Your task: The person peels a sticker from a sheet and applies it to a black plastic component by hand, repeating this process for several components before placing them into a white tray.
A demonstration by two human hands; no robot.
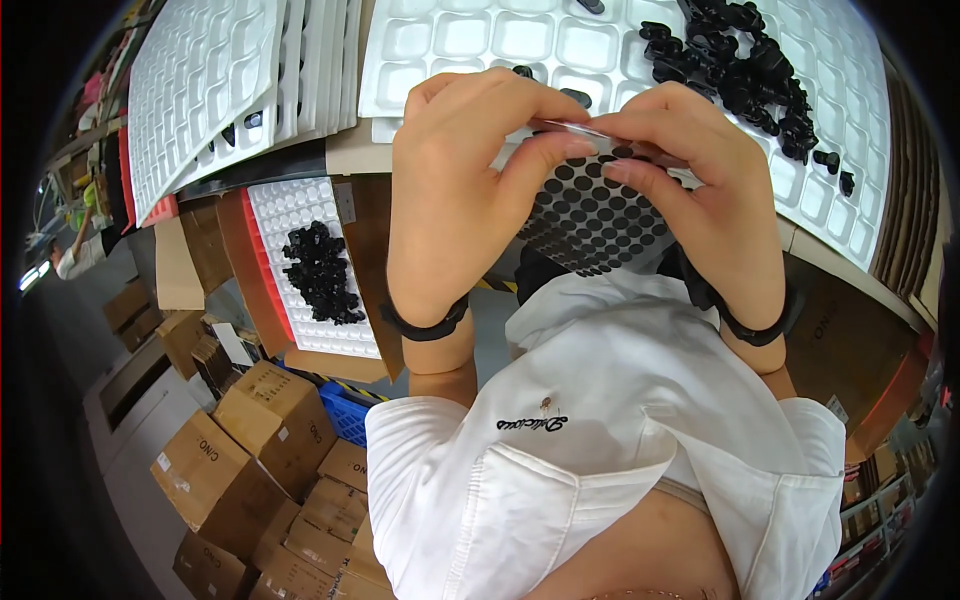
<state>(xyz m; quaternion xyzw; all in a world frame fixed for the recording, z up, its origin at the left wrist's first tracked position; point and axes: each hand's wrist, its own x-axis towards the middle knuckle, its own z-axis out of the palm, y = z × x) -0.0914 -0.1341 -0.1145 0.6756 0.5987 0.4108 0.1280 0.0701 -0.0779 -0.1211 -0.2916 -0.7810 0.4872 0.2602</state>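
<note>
Between my two hands hangs a sheet of round black stickers (605, 215), its upper edge pinched near the front of the worktable. My left hand (470, 160) grips that edge between thumb and fingers. On the other side my right hand (695, 165) pinches it the same way, thumb toward me. The sheet's lower end droops toward my lap. Just beyond my hands lies a white compartment tray (520, 38), with a few small black parts in its pockets. Heaped on its right side are many small black parts (740, 70).
Stacked white trays (205, 85) lean at the left of the table. Below them, an open carton (262, 270) holds a white tray with a pile of black parts (322, 272). Cardboard boxes (270, 400) and a blue crate (345, 412) stand on the floor at left. Flat cardboard (908, 170) is stacked at right.
</note>
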